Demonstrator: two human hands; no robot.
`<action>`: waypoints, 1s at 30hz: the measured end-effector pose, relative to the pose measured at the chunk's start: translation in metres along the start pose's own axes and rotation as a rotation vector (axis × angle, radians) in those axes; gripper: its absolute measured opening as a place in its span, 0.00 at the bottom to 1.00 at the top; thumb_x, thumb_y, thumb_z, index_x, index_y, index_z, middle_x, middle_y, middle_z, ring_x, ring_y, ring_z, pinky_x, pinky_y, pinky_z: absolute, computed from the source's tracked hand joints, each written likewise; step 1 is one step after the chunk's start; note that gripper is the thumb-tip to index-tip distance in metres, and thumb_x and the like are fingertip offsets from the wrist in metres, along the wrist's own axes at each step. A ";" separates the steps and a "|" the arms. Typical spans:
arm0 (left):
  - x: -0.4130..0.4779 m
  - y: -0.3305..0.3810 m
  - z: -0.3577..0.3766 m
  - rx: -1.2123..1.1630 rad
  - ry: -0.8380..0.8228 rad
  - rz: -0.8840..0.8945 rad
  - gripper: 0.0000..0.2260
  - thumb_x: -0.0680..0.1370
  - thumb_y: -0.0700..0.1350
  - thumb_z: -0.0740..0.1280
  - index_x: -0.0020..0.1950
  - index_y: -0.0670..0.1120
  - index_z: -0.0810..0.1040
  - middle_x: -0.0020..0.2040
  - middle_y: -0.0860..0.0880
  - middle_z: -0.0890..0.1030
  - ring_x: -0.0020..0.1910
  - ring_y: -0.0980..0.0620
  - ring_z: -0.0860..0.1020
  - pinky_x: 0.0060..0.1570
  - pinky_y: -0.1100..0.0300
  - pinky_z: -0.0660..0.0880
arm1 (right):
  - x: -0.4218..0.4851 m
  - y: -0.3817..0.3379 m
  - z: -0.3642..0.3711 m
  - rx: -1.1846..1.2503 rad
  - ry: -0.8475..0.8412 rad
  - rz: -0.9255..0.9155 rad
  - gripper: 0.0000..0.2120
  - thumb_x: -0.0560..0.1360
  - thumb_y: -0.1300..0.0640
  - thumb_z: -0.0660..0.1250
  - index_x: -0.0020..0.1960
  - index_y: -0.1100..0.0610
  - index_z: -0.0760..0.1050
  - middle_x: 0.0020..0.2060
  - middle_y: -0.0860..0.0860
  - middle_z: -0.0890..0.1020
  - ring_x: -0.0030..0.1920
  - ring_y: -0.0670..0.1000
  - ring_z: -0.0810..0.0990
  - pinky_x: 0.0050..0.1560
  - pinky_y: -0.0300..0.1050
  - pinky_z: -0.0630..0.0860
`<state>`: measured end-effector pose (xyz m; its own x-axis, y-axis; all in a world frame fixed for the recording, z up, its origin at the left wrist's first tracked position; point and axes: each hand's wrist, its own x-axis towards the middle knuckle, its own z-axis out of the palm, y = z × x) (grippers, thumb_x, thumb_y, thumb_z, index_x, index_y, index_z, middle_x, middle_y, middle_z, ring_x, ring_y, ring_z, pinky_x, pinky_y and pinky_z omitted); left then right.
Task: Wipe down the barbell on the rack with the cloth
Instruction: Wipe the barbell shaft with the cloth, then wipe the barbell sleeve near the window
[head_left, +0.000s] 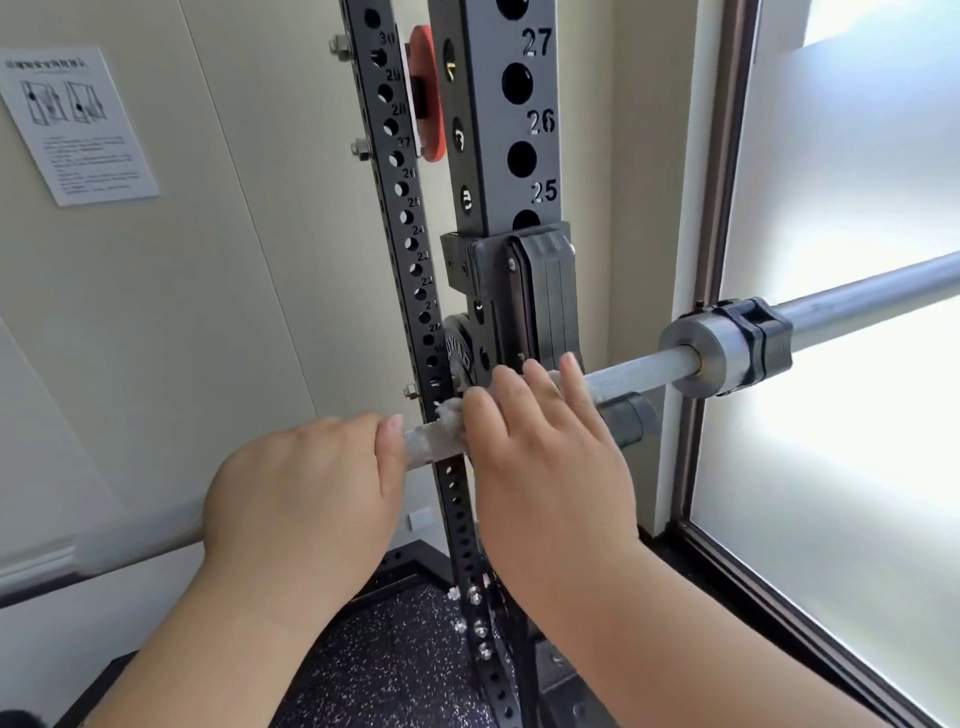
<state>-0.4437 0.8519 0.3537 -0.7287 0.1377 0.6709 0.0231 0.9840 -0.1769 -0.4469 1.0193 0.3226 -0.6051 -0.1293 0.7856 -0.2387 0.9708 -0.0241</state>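
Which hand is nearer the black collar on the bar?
Right. The right hand presses the cloth on the bar left of the collar; the left hand grips the bar farther left.

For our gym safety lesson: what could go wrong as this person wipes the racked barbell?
The right hand pressing the small white cloth sits beside the black rack hook; fingers might get pinched there.
The silver steel barbell could roll in the hook, though the left hand holds it.

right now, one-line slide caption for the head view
Left hand grips the barbell while the right hand presses a cloth onto its shaft beside the rack upright.
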 end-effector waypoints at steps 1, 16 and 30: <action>0.001 0.003 -0.001 -0.005 -0.001 0.010 0.24 0.84 0.55 0.47 0.33 0.51 0.70 0.25 0.53 0.69 0.22 0.47 0.66 0.25 0.62 0.54 | 0.003 0.000 -0.001 0.003 -0.041 -0.031 0.18 0.77 0.59 0.52 0.55 0.56 0.79 0.56 0.55 0.83 0.64 0.61 0.81 0.76 0.58 0.67; 0.031 0.048 -0.002 0.056 -0.177 0.209 0.24 0.76 0.74 0.47 0.46 0.56 0.67 0.33 0.54 0.73 0.34 0.52 0.76 0.32 0.56 0.71 | 0.064 0.119 -0.060 0.279 0.073 0.191 0.19 0.84 0.46 0.57 0.42 0.54 0.77 0.30 0.49 0.80 0.30 0.53 0.78 0.33 0.48 0.77; 0.075 0.039 0.001 -0.286 -0.822 0.147 0.25 0.76 0.72 0.60 0.39 0.50 0.70 0.31 0.54 0.68 0.27 0.57 0.64 0.30 0.63 0.63 | 0.043 0.149 -0.010 0.284 -0.284 -0.145 0.21 0.87 0.49 0.50 0.49 0.52 0.80 0.40 0.45 0.80 0.46 0.52 0.77 0.55 0.49 0.72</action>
<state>-0.4978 0.9002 0.3962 -0.9641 0.2483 -0.0943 0.2455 0.9686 0.0403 -0.5008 1.1603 0.3591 -0.7254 -0.3497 0.5929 -0.5124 0.8494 -0.1260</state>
